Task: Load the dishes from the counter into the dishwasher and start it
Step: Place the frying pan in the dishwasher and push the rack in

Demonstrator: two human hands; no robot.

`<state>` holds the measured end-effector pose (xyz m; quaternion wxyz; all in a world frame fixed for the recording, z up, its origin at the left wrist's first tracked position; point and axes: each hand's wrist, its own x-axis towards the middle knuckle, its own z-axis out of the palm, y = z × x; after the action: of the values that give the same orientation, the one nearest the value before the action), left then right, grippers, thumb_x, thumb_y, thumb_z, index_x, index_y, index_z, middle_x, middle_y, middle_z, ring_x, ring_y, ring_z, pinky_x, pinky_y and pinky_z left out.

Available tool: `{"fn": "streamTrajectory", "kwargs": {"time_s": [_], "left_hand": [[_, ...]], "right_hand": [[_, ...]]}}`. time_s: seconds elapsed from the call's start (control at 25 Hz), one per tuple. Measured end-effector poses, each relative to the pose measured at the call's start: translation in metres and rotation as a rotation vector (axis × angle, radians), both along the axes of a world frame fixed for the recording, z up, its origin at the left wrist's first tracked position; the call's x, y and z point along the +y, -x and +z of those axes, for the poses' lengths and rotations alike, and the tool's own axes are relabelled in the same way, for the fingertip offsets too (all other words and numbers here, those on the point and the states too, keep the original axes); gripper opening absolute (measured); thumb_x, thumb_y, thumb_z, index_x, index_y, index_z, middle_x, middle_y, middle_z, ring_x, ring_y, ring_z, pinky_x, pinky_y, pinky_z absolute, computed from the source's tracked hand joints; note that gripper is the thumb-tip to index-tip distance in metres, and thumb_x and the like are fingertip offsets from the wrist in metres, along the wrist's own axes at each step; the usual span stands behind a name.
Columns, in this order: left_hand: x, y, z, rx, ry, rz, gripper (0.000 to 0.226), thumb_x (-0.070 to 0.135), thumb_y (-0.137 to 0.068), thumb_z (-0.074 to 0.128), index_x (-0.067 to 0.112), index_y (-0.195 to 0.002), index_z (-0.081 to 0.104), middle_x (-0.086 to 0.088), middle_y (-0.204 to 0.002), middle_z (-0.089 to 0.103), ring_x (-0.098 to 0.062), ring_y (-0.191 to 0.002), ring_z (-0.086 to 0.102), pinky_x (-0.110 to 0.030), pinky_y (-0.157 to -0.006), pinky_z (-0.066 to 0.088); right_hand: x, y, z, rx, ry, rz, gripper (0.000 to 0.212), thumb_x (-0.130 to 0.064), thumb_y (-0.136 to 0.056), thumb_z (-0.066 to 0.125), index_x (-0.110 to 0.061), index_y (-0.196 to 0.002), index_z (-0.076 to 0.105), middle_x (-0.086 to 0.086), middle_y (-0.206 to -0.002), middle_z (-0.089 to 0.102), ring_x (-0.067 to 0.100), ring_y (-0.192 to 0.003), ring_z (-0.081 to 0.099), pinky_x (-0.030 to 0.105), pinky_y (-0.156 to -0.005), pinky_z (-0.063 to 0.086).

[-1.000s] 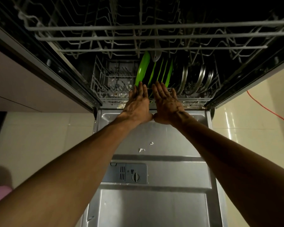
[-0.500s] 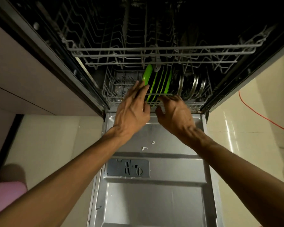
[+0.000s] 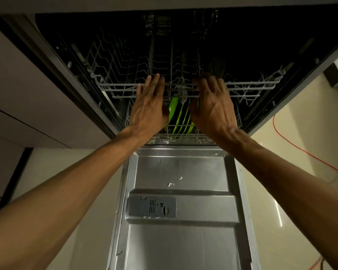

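Your left hand [image 3: 149, 110] lies flat against the front rail of the upper rack [image 3: 242, 88], fingers [image 3: 156, 82] straight and released, tips reaching over the top wire; it holds nothing. Your right hand [image 3: 213, 108] is placed the same way on that rail, a little to the right, fingers straight and spread, released, nothing grasped. The two hands are apart, with a gap between them. Through that gap the green plates [image 3: 179, 115] show, standing on edge in a row in the lower rack [image 3: 183, 137], below and behind the upper rack's front rail. Anything to the right of the plates is hidden by your right hand. The upper rack sits inside the dark tub of the dishwasher [image 3: 242, 45]; whether anything rests in it cannot be told in the shadow. The dishwasher door [image 3: 183, 240] lies fully open and flat beneath your forearms, steel inner face up, with the grey detergent dispenser [image 3: 151, 205] on its left half and a few white scraps [image 3: 170, 184] above it. An orange cable [image 3: 304, 152] runs across the pale floor at right
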<state>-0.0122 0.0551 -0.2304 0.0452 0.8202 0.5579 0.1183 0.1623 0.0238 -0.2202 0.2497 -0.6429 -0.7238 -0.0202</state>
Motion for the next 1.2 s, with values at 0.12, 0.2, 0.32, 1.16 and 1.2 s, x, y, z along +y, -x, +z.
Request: {"fn": "streamTrajectory", "kwargs": {"time_s": [0.12, 0.2, 0.32, 1.16, 1.2], "left_hand": [[0.001, -0.002, 0.009, -0.066, 0.028, 0.027, 0.078, 0.028, -0.090, 0.060, 0.006, -0.153, 0.021, -0.011, -0.160, 0.022, -0.024, -0.150, 0.012, -0.038, -0.122, -0.005], [0.000, -0.004, 0.013, -0.104, 0.045, 0.039, 0.072, 0.029, -0.091, 0.057, 0.007, -0.152, 0.025, -0.011, -0.158, 0.028, -0.024, -0.148, 0.017, -0.037, -0.122, -0.003], [0.001, -0.004, 0.020, -0.112, 0.068, 0.059, 0.070, 0.026, -0.090, 0.059, 0.007, -0.150, 0.030, -0.011, -0.154, 0.034, -0.024, -0.144, 0.026, -0.036, -0.122, 0.001], [-0.108, 0.012, 0.002, -0.300, -0.070, 0.173, 0.039, 0.036, -0.097, 0.054, 0.013, -0.126, 0.064, -0.003, -0.120, 0.067, -0.018, -0.111, 0.058, -0.029, -0.089, 0.046], [-0.116, 0.012, 0.001, -0.302, -0.081, 0.184, 0.037, 0.036, -0.097, 0.055, 0.012, -0.124, 0.065, -0.003, -0.117, 0.068, -0.019, -0.109, 0.059, -0.027, -0.087, 0.045]], "right_hand": [[0.010, -0.012, 0.008, -0.059, 0.243, -0.005, 0.066, -0.024, -0.094, 0.053, -0.006, -0.151, 0.026, 0.014, -0.158, 0.025, 0.030, -0.148, 0.017, 0.048, -0.123, 0.005], [0.012, -0.020, 0.005, -0.144, 0.326, 0.019, 0.071, -0.023, -0.094, 0.054, -0.008, -0.154, 0.018, 0.012, -0.160, 0.020, 0.027, -0.150, 0.011, 0.045, -0.121, -0.003], [0.011, -0.021, 0.007, -0.176, 0.336, 0.034, 0.075, -0.022, -0.091, 0.057, -0.008, -0.154, 0.018, 0.011, -0.158, 0.025, 0.027, -0.149, 0.014, 0.045, -0.121, -0.002], [-0.112, 0.012, 0.001, -0.009, 0.262, -0.075, 0.045, -0.041, -0.098, 0.047, -0.012, -0.133, 0.048, 0.008, -0.127, 0.055, 0.026, -0.130, 0.044, 0.045, -0.122, 0.005], [-0.119, 0.014, 0.000, 0.002, 0.255, -0.079, 0.045, -0.042, -0.098, 0.047, -0.013, -0.132, 0.049, 0.008, -0.126, 0.056, 0.026, -0.129, 0.045, 0.046, -0.123, 0.007]]}}
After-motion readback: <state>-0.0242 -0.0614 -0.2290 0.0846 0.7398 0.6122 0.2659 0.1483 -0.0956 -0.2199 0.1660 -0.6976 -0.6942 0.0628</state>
